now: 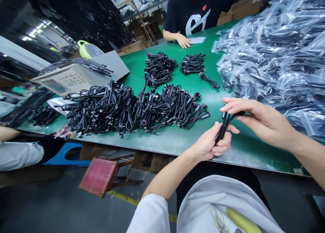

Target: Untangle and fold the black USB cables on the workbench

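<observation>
Near the table's front edge, my left hand (212, 141) is wrapped round a black cable bundle (222, 129) held roughly upright. My right hand (256, 118) is at the upper end of the bundle, its thumb and fingers closed on the cable there. A large heap of black cables (127, 107) lies on the green table (193, 138) to the left of my hands. Beyond it are two smaller piles, one (158, 68) at the middle and one (192, 63) to its right, with a single bundled cable (209, 80) beside them.
Clear plastic bags of cables (279, 57) are heaped at the right. A person in a black shirt (195, 13) sits across the table, one hand on it. At the left are a beige machine (68, 79), another person's arm and a red stool (99, 176).
</observation>
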### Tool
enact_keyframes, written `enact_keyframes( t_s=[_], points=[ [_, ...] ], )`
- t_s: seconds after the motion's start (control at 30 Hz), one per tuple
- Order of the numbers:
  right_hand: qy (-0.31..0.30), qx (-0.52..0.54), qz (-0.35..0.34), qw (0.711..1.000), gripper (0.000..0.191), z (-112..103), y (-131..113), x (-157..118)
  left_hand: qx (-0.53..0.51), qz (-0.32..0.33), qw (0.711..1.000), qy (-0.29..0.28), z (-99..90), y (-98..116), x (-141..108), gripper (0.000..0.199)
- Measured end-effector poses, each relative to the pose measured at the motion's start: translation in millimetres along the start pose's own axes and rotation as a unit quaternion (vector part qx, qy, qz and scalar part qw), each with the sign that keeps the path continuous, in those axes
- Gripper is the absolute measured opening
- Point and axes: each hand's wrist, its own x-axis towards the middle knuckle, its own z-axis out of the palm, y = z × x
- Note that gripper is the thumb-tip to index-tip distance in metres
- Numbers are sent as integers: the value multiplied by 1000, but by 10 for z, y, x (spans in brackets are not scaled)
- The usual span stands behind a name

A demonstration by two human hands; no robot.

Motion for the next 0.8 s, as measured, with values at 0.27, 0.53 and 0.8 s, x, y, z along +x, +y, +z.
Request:
enact_keyframes(
  t_s=[0.27, 0.53, 0.8],
  points=[
    [25, 120, 133, 983, 38, -16, 122, 104, -1, 5, 998, 65, -29, 74, 13, 44],
    [28, 203, 224, 953, 38, 71, 93, 205, 74, -5, 997, 24, -32, 173, 157, 56],
    [121, -46, 181, 975, 35, -58, 253, 198, 271, 44, 957, 97, -100, 215, 293, 39]
  ],
)
